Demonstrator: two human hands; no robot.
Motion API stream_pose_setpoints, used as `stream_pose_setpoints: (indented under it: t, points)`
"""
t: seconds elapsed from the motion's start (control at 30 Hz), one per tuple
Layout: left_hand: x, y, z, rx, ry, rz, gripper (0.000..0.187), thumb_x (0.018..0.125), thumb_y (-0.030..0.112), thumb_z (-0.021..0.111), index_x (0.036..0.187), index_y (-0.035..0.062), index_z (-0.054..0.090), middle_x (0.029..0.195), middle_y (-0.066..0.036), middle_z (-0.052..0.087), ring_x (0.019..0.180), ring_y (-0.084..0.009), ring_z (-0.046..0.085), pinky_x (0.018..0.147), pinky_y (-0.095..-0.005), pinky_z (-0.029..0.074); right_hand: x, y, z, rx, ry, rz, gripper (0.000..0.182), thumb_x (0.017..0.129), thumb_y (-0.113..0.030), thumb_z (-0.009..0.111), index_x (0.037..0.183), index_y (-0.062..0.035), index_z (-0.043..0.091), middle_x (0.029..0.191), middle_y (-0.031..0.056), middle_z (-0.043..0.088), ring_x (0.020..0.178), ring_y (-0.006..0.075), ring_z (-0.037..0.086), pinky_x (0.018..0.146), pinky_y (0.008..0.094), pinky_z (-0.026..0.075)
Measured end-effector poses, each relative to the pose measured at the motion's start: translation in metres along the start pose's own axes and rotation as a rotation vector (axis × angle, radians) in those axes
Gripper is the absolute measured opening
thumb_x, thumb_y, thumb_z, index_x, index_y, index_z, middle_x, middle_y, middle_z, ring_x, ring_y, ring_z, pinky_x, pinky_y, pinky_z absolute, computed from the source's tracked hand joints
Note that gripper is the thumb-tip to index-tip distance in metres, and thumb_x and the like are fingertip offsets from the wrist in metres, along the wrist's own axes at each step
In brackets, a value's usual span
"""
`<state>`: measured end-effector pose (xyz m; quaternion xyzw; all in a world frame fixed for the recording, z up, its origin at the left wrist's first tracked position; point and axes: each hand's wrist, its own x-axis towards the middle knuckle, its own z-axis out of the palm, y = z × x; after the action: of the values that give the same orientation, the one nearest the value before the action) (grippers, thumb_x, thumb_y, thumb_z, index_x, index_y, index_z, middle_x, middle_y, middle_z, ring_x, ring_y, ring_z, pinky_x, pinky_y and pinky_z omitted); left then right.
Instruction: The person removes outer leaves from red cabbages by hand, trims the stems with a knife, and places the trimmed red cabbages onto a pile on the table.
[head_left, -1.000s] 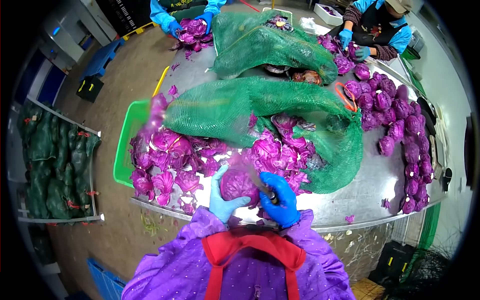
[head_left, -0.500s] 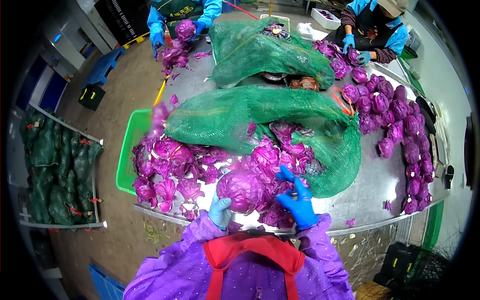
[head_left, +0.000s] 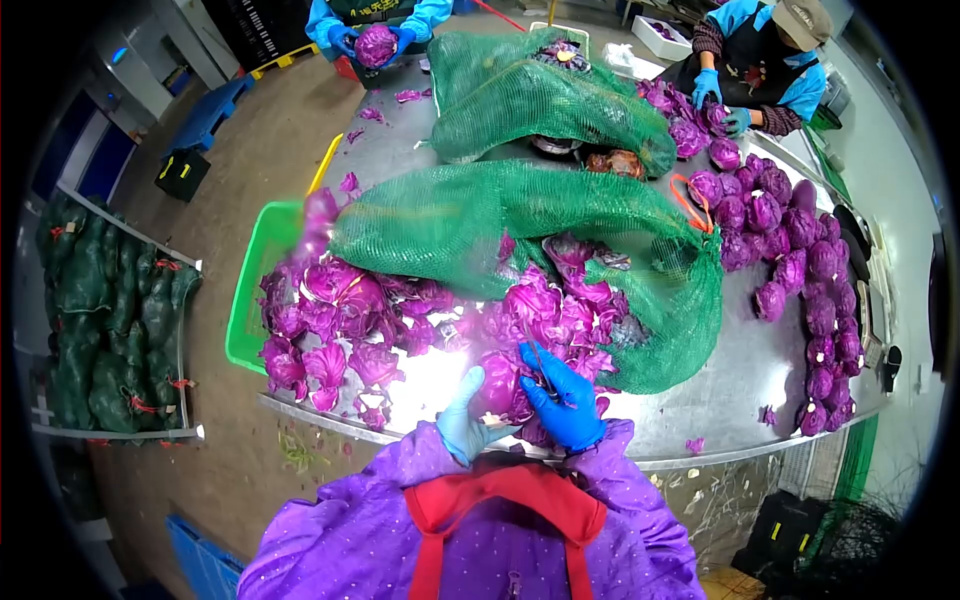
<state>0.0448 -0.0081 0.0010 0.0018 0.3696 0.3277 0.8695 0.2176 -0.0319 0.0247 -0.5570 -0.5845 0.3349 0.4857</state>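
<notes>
Close to the table's near edge, a red cabbage [head_left: 497, 388] sits between my two blue-gloved hands. My left hand [head_left: 462, 418] cups it from the left, thumb up along its side and fingers low beneath it. On its right side, my right hand [head_left: 568, 402] is bent round a thin dark knife-like tool [head_left: 541, 366], whose exact kind is hard to make out. Loose purple outer leaves [head_left: 535, 308] lie just beyond the cabbage. A green mesh bag [head_left: 430, 235] stretches across the table behind them, its open end holding more cabbage.
A green bin [head_left: 250, 300] stands at the table's left, beside heaped leaves [head_left: 335, 295]. Peeled cabbages [head_left: 790, 235] line the right side. Another mesh bag [head_left: 540, 105] lies farther back. Two co-workers [head_left: 375, 20] [head_left: 765, 70] handle cabbages across the table.
The cabbage has turned or shifted right and shows less. My right hand has moved left against it, its fingers closer together. The far-left co-worker has lifted a cabbage nearer the body.
</notes>
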Motion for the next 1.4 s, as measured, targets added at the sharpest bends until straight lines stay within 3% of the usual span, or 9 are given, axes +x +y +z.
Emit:
stream_pose_setpoints:
  t: [0.1, 0.33, 0.43, 0.57, 0.77, 1.07, 1.1, 1.3, 1.4]
  points:
    - [-0.003, -0.002, -0.003, 0.080, 0.032, -0.031, 0.068, 0.086, 0.040, 0.064, 0.139, 0.0102, 0.033, 0.135, -0.016, 0.045, 0.123, -0.0369, 0.046, 0.098, -0.0635, 0.039, 0.007, 0.000, -0.013, -0.172, 0.018, -0.111, 0.028, 0.082, -0.006, 0.065, 0.110, -0.0044, 0.063, 0.085, 0.0071, 0.065, 0.070, 0.0119, 0.060, 0.063, 0.0280, 0.048]
    - [-0.019, 0.011, 0.004, 0.091, -0.153, -0.110, 0.070, 0.088, 0.036, 0.060, 0.142, 0.0081, 0.026, 0.140, -0.020, 0.039, 0.125, -0.0401, 0.043, 0.095, -0.0665, 0.039, 0.032, 0.021, -0.046, 0.125, 0.111, 0.491, 0.012, 0.083, -0.015, 0.067, 0.084, -0.0036, 0.065, 0.058, -0.0048, 0.051, 0.056, 0.0037, 0.046, 0.051, 0.0247, 0.038]
    - [-0.020, 0.013, 0.003, 0.114, -0.157, -0.102, 0.069, 0.089, 0.036, 0.058, 0.143, 0.0079, 0.026, 0.140, -0.020, 0.039, 0.126, -0.0406, 0.043, 0.095, -0.0671, 0.039, 0.027, 0.000, -0.049, 0.221, 0.000, 0.689, 0.020, 0.083, -0.012, 0.069, 0.100, -0.0030, 0.064, 0.077, -0.0005, 0.061, 0.070, 0.0079, 0.056, 0.062, 0.0253, 0.047]
    - [-0.023, 0.020, -0.003, 0.121, -0.181, -0.154, 0.068, 0.089, 0.035, 0.058, 0.143, 0.0077, 0.026, 0.140, -0.019, 0.039, 0.126, -0.0399, 0.043, 0.096, -0.0657, 0.039, 0.017, -0.026, -0.038, 0.391, -0.275, 0.236, 0.053, 0.076, 0.002, 0.070, 0.125, -0.0019, 0.050, 0.130, 0.0106, 0.051, 0.115, 0.0179, 0.050, 0.101, 0.0326, 0.039]
    - [-0.017, 0.020, -0.029, 0.200, -0.336, -0.149, 0.067, 0.088, 0.030, 0.061, 0.142, 0.0086, 0.028, 0.136, -0.015, 0.046, 0.122, -0.0330, 0.049, 0.096, -0.0556, 0.045, 0.034, -0.022, -0.050, 0.462, -0.343, 0.482, 0.021, 0.082, -0.006, 0.069, 0.102, -0.0010, 0.063, 0.089, 0.0057, 0.066, 0.081, 0.0126, 0.063, 0.072, 0.0266, 0.051]
    - [-0.012, 0.041, -0.026, 0.425, -0.441, -0.181, 0.078, 0.079, 0.022, 0.066, 0.143, 0.0037, 0.026, 0.136, -0.015, 0.045, 0.122, -0.0280, 0.049, 0.104, -0.0423, 0.039, 0.054, -0.042, -0.030, 0.347, -0.530, 0.483, 0.024, 0.080, -0.015, 0.071, 0.098, -0.0023, 0.062, 0.079, 0.0028, 0.062, 0.070, 0.0102, 0.059, 0.061, 0.0257, 0.048]
    - [-0.007, 0.043, -0.022, 0.520, -0.534, -0.209, 0.080, 0.077, 0.022, 0.068, 0.143, 0.0035, 0.026, 0.136, -0.015, 0.045, 0.123, -0.0274, 0.048, 0.105, -0.0417, 0.038, 0.064, -0.051, -0.034, 0.373, -0.511, 0.707, 0.027, 0.079, -0.018, 0.072, 0.098, -0.0018, 0.061, 0.078, 0.0021, 0.062, 0.069, 0.0093, 0.058, 0.061, 0.0256, 0.048]
    - [-0.006, 0.030, -0.017, 0.438, -0.593, -0.252, 0.087, 0.076, 0.035, 0.071, 0.143, 0.0017, 0.026, 0.137, -0.016, 0.043, 0.125, -0.0280, 0.045, 0.108, -0.0412, 0.034, 0.063, 0.015, -0.017, 0.096, -0.119, 0.055, 0.049, 0.076, -0.022, 0.077, 0.117, -0.0033, 0.056, 0.094, 0.0046, 0.061, 0.082, 0.0118, 0.059, 0.068, 0.0278, 0.049]
    - [-0.005, 0.035, -0.026, 0.294, -0.473, -0.159, 0.079, 0.083, 0.039, 0.065, 0.142, 0.0017, 0.027, 0.139, -0.018, 0.041, 0.124, -0.0310, 0.047, 0.106, -0.0448, 0.037, 0.038, -0.024, -0.040, 0.159, -0.300, 0.193, 0.057, 0.073, -0.022, 0.080, 0.121, -0.0032, 0.055, 0.102, 0.0034, 0.057, 0.091, 0.0129, 0.054, 0.078, 0.0292, 0.045]
